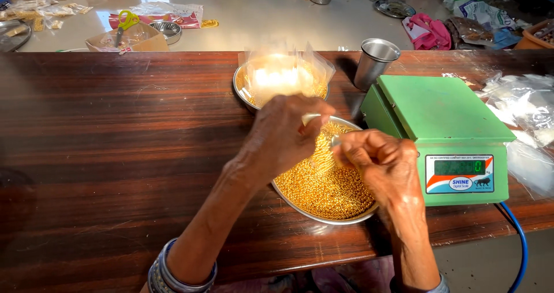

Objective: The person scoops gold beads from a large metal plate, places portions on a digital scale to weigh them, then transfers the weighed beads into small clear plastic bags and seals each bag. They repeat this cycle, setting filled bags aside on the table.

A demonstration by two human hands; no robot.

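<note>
A round steel plate (323,217) heaped with small golden beads (329,192) sits on the dark wooden table in front of me. My left hand (283,134) hovers over the plate's left side, fingers closed on the edge of a small clear plastic bag (319,137). My right hand (381,160) is over the plate's right side and pinches the same bag's other edge. The bag hangs between both hands above the beads. Behind it stands a second steel bowl (239,88) holding clear plastic bags (285,74) and more golden beads.
A green digital scale (444,111) stands to the right, a steel cup (375,59) behind it. Clear plastic bags (522,105) lie at the far right. A blue cable (522,241) runs off the table edge. Beyond the table, the floor holds bowls, packets and scissors (124,25).
</note>
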